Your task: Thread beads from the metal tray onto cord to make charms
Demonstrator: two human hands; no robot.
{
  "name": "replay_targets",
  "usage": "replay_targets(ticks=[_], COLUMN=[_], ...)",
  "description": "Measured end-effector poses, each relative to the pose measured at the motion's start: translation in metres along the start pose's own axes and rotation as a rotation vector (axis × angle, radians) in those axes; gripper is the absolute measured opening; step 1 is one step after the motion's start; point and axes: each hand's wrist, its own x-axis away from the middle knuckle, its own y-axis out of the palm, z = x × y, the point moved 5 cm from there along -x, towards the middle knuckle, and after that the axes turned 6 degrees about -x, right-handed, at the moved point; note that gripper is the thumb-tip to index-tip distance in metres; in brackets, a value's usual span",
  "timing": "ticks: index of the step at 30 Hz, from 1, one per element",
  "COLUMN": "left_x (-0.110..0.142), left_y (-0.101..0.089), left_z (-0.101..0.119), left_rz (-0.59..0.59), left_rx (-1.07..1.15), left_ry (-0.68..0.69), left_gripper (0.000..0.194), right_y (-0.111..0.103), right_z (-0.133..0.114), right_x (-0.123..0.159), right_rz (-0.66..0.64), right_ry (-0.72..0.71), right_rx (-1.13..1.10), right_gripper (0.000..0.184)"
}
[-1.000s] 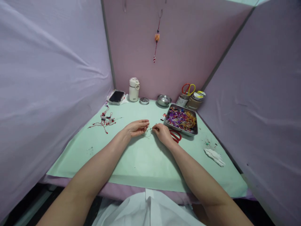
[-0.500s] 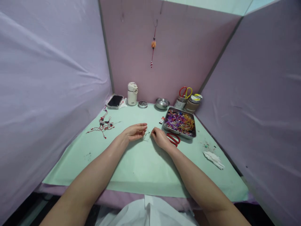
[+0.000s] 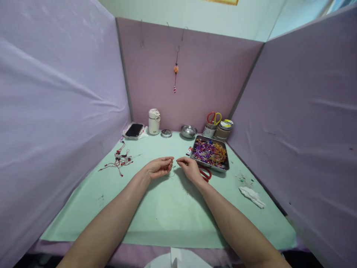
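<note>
A thin greenish cord (image 3: 174, 172) hangs in a loose loop below the fingers of my left hand (image 3: 160, 166). That hand is closed in a pinch on the cord, thumb side up. Just to its right, my right hand (image 3: 190, 169) is also pinched, its fingertips a small gap from the left ones. Whatever lies between the right fingertips is too small to make out. Red-handled scissors (image 3: 205, 174) rest on the table beside the right wrist, partly hidden by it.
A metal tray (image 3: 212, 168) of coloured beads and strings stands right of the hands. Behind are a steel bowl (image 3: 189, 131), a round tin (image 3: 166, 133), a white bottle (image 3: 154, 122) and a phone (image 3: 134, 130). Red beaded cords (image 3: 121, 160) lie left; a white cloth (image 3: 251, 196) lies right.
The view has tilted upward. My right fingertips have risen and straightened, level with the left fingertips. The left hand keeps its pinch.
</note>
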Motion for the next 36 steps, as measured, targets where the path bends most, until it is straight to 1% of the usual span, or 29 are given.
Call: replay_targets(ticks=[5, 9, 11, 14, 19, 22, 25, 29, 36], left_x=[-0.003, -0.001, -0.001, -0.002, -0.002, 0.001, 0.004, 0.005, 0.004], left_y=[-0.003, -0.002, -0.001, -0.001, 0.001, 0.004, 0.008, 0.009, 0.008], left_z=[-0.001, 0.0, -0.001, -0.002, -0.003, -0.003, -0.003, -0.003, -0.003], left_rz=[-0.005, 0.01, -0.003, -0.039, -0.086, -0.097, -0.116, -0.142, -0.123], left_rx=[-0.021, -0.05, -0.063, -0.054, -0.062, -0.069, -0.084, -0.097, -0.101], left_ry=[0.011, 0.019, 0.018, 0.005, -0.001, -0.009, -0.004, 0.009, 0.02], left_gripper=[0.013, 0.013, 0.013, 0.01, 0.004, 0.004, 0.004, 0.003, 0.01], right_y=[-0.002, -0.004, -0.004, -0.003, -0.001, 0.0, 0.001, 0.002, 0.002], right_z=[-0.012, -0.018, -0.021, -0.028, -0.045, -0.048, -0.047, -0.046, -0.046], right_x=[0.002, 0.004, 0.006, 0.011, 0.018, 0.02, 0.02, 0.021, 0.021], right_rz=[0.066, 0.096, 0.102, 0.076, 0.075, 0.081, 0.072, 0.058, 0.057], right_ry=[-0.012, -0.068, -0.103, -0.154, -0.305, -0.343, -0.342, -0.29, -0.263], right_rx=[-0.096, -0.124, -0.117, -0.09, -0.021, -0.008, -0.017, -0.029, -0.012], right_gripper=[0.016, 0.015, 0.015, 0.014, 0.009, 0.009, 0.009, 0.011, 0.012])
